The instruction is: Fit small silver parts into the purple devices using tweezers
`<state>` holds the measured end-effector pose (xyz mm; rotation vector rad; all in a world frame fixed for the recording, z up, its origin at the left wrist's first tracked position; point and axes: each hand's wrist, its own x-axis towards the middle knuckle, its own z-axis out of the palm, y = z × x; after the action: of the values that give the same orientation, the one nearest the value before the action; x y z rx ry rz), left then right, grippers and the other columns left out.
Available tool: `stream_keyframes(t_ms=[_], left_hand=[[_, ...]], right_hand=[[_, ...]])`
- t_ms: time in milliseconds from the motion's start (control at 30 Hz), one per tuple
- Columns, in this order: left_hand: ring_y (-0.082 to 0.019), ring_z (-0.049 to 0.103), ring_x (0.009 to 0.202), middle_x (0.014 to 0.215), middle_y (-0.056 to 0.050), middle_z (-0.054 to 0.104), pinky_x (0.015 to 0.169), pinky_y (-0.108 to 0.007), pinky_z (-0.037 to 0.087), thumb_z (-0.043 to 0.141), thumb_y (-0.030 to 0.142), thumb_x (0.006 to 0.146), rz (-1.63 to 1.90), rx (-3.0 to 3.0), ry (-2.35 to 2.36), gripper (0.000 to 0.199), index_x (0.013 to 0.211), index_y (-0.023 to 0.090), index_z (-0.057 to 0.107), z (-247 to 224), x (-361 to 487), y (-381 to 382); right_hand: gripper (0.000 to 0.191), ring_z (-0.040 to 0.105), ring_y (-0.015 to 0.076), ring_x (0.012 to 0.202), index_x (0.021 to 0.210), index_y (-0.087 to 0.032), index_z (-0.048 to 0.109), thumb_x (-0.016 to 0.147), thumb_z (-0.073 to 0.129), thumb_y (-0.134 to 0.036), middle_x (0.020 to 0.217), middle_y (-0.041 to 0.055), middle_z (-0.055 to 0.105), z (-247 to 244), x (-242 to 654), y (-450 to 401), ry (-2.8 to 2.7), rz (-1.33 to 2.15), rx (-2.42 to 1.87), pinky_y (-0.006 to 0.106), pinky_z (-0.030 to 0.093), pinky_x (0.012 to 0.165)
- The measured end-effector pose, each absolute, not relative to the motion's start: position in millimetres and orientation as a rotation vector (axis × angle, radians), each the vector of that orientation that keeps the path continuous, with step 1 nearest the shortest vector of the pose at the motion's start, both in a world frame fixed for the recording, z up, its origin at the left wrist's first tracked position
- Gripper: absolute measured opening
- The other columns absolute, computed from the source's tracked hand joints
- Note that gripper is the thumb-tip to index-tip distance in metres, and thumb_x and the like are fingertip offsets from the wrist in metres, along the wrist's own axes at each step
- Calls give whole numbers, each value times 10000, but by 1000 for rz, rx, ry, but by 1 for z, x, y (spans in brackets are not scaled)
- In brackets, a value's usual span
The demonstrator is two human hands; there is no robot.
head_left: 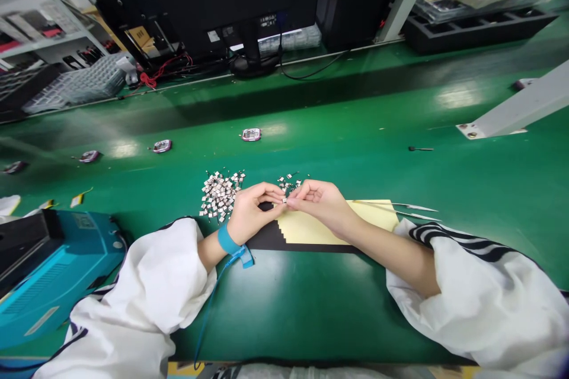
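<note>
Over the green mat (311,308), the two hands meet in the middle. The left hand (253,213) and the right hand (317,204) are both pinched narrow, not wide. Their fingertips (276,194) come together on one tiny piece (283,200) of shiny metal. It looks held between the two hands, and neither hand is clearly nearer to it. It is too small to see which way its long side lies.

A big pile of metal bits (220,194) lies just beyond the left hand, close to its back. A little pile of bits (288,183) sits just past the fingertips. Under the right hand is a yellow sheet (373,213), and beside it, under the left hand, is a black sheet (267,240). Two long tweezers (413,208) lie off to the right of the right hand, not held, with their tips pointing right. A blue strap (229,241) goes round the left wrist, and a blue cord (208,308) runs down from it.
</note>
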<state>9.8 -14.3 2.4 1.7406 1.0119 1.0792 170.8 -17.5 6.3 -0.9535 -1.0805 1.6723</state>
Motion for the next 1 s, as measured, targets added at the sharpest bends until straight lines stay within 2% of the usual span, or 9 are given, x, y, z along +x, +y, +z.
stream_keyframes(t_ms=[733, 867, 1000], left_hand=[[-94, 606, 691, 764, -31, 601, 693, -179, 530, 633, 146, 679, 1089, 1764, 974, 137, 791, 118, 559, 3, 10, -18], [-86, 605, 679, 757, -29, 604, 682, -163, 529, 634, 148, 681, 1127, 1821, 970, 134, 790, 119, 562, 6, 11, -18], [-85, 608, 689, 756, -28, 613, 691, -157, 525, 631, 149, 686, 1128, 1842, 958, 140, 808, 124, 566, 7, 10, -18]], right_hand=[[281, 561, 83, 637, 704, -132, 509, 555, 726, -226, 662, -10, 589, 4, 170, -18, -1126, 1644, -1017, 231, 449, 665], [305, 567, 86, 654, 788, -136, 509, 579, 714, -219, 695, -3, 600, 9, 170, -18, -1143, 1692, -1019, 236, 449, 679], [261, 576, 89, 652, 797, -125, 546, 628, 681, -272, 698, 8, 606, 12, 171, -17, -1109, 1772, -1022, 243, 456, 689]])
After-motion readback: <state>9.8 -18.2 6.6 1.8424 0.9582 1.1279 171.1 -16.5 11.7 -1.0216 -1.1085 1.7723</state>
